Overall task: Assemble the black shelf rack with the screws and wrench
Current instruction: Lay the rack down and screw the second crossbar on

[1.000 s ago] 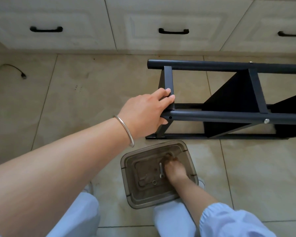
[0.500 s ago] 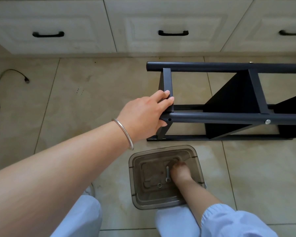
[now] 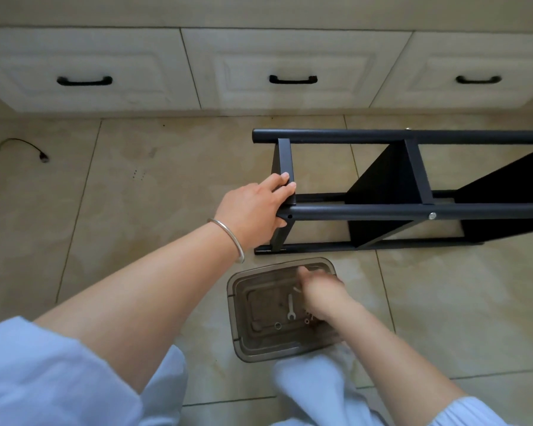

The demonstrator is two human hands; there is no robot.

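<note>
The black shelf rack (image 3: 382, 210) lies on its side on the tiled floor, right of centre. My left hand (image 3: 256, 210) grips its left end, fingers curled over the flat end bar where it meets the near tube. An empty screw hole (image 3: 290, 216) shows beside my thumb, and a silver screw (image 3: 432, 215) sits further along the tube. A smoky plastic tray (image 3: 232, 302) lies in front of the rack with a small wrench (image 3: 290, 307), a washer (image 3: 278, 325) and small screws (image 3: 307, 320). My right hand (image 3: 323, 295) is inside the tray, blurred; its grasp is unclear.
White drawers with black handles (image 3: 293, 79) run along the back. A dark cable (image 3: 19, 142) trails on the floor at far left. My knees in pale blue trousers (image 3: 314, 382) are just behind the tray.
My right hand has shifted inside the tray, from beside the wrench toward the far right corner, and is now blurred. My left hand keeps its hold on the rack's end.
</note>
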